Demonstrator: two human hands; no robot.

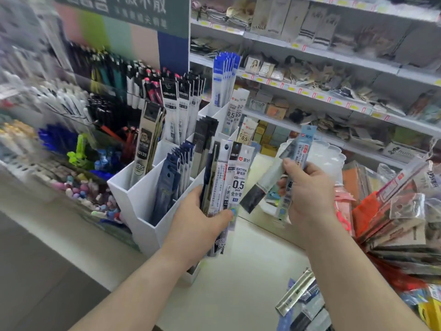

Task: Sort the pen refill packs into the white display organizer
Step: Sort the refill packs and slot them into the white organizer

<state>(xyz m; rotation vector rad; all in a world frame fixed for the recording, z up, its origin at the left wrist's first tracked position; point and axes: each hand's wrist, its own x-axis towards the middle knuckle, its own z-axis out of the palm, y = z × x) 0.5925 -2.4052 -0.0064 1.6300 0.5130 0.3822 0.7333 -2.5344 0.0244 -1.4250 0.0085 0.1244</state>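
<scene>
Flat plastic pen refill packs (pixel 235 185) fan upright in the gripping left hand (pixel 198 223) against the tiered white display organizer (pixel 143 199), while the right hand (pixel 307 194) pinches two more packs (pixel 296 158) beside a heaped pile of loose packets (pixel 401 218).

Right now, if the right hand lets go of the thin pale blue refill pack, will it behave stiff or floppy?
The pale blue refill pack stands straight above the right hand, so it is probably fairly stiff. It looks thin, so likely light. Its glossy wrapper may be slippery.
</scene>
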